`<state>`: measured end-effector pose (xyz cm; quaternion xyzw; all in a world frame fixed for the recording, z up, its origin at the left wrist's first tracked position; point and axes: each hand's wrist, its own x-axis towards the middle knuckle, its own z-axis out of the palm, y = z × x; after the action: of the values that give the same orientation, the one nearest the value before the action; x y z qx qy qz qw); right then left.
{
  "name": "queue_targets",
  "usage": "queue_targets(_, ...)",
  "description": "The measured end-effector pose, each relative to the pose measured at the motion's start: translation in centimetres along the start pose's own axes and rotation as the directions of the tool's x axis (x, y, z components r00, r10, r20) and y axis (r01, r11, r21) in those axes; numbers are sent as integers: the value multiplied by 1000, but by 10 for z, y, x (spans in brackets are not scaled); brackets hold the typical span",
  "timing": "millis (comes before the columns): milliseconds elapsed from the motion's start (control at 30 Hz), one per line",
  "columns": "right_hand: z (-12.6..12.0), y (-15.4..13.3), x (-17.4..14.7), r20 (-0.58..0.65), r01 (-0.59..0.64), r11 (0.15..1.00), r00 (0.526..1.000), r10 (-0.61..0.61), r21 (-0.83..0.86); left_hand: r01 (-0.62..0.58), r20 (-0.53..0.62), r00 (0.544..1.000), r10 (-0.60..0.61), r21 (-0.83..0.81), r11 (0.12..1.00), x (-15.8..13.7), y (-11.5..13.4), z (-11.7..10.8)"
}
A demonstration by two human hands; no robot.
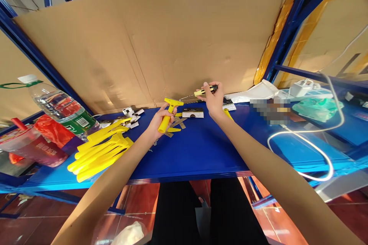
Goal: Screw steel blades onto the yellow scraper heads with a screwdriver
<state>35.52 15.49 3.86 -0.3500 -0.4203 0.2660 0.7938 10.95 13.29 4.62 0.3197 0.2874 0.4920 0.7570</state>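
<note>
My left hand (157,123) is closed around the handle of a yellow scraper (168,117), whose wide head points up and away from me. In my right hand (215,101) is a screwdriver (202,92) with a yellow and black handle. Its thin shaft reaches left, and the tip is at the scraper's head; whether it touches a screw there is too small to tell. Below the scraper, flat metal blades (178,121) and small yellow pieces (174,129) lie on the blue table. A small black and white box (193,113) stands between my hands.
Several yellow scrapers (100,155) are piled at the left on the blue table (195,153). Behind them are a large water bottle (61,103) and a drink cup (34,147). A white cable (330,160) loops on the right near a green plastic bag (316,107). Cardboard (201,38) walls the back.
</note>
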Motion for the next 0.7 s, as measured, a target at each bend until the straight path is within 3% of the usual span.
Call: queue_targets(700, 1, -2, -4, 59, 20, 999, 998, -18, -36, -4, 42, 999, 5, -30, 1000, 0, -4, -2)
